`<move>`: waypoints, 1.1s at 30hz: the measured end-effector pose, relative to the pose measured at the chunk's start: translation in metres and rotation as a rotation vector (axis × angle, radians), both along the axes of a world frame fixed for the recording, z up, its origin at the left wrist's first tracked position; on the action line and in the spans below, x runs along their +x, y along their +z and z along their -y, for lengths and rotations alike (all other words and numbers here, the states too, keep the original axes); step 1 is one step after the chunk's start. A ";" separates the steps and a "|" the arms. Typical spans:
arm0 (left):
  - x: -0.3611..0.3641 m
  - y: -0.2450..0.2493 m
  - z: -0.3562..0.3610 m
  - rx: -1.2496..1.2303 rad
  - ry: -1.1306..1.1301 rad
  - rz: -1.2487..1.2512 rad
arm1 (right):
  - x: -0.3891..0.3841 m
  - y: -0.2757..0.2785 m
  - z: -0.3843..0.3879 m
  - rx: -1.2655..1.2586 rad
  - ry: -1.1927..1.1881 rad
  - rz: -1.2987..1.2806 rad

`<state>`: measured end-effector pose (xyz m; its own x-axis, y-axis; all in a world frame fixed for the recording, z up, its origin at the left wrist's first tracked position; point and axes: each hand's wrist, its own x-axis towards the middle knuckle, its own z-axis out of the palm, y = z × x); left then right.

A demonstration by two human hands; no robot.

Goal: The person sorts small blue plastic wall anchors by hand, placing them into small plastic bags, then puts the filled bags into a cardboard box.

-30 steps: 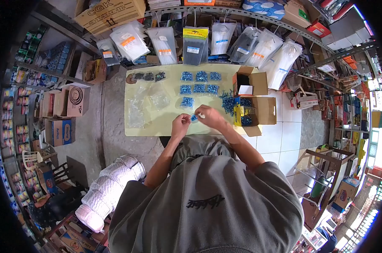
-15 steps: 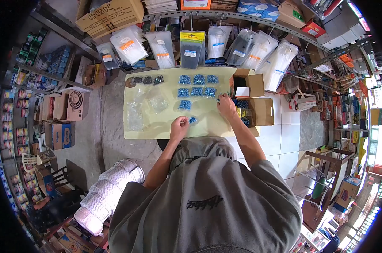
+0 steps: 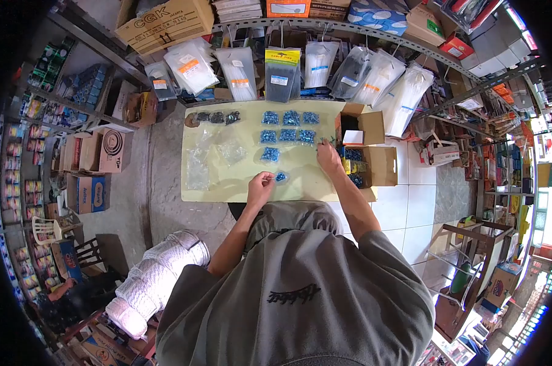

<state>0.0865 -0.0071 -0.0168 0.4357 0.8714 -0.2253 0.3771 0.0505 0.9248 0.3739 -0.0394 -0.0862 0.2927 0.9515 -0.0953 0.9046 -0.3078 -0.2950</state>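
Note:
My left hand (image 3: 261, 188) is closed on the edge of a small clear plastic bag (image 3: 281, 177) with a few blue pieces in it, near the front of the pale yellow table. My right hand (image 3: 328, 157) has its fingers drawn together beside the open cardboard box (image 3: 384, 166); what they hold, if anything, is too small to make out. Blue pieces (image 3: 354, 154) fill part of that box. Several filled bags of blue pieces (image 3: 288, 135) lie in rows beyond my hands, with a single bag (image 3: 270, 154) closest to my left hand.
A second open box (image 3: 374, 127) with dark contents stands behind the first. Flat clear bags (image 3: 198, 168) and small bags of black pieces (image 3: 217, 116) lie on the table's left side (image 3: 187, 190). Packs of cable ties (image 3: 282, 76) hang from the rack behind.
The whole view has shifted slightly. My left hand keeps hold of the small bag, and my right hand stays beside the box with little movement.

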 end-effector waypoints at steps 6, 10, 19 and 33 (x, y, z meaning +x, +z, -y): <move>-0.001 -0.002 -0.002 0.006 0.001 0.008 | -0.003 0.012 -0.001 0.143 -0.110 -0.101; -0.001 0.000 0.000 -0.005 0.008 0.001 | -0.027 0.069 0.002 0.395 -0.125 -0.307; 0.001 -0.002 -0.001 -0.032 -0.007 -0.032 | -0.100 0.092 0.011 0.211 0.177 -0.829; 0.003 0.006 -0.001 -0.053 -0.008 -0.028 | -0.106 0.091 0.011 0.290 0.350 -0.644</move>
<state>0.0894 -0.0065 -0.0106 0.4356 0.8545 -0.2830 0.4037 0.0956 0.9099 0.2683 -0.0509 0.0049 -0.0567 0.9909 0.1223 0.5587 0.1330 -0.8186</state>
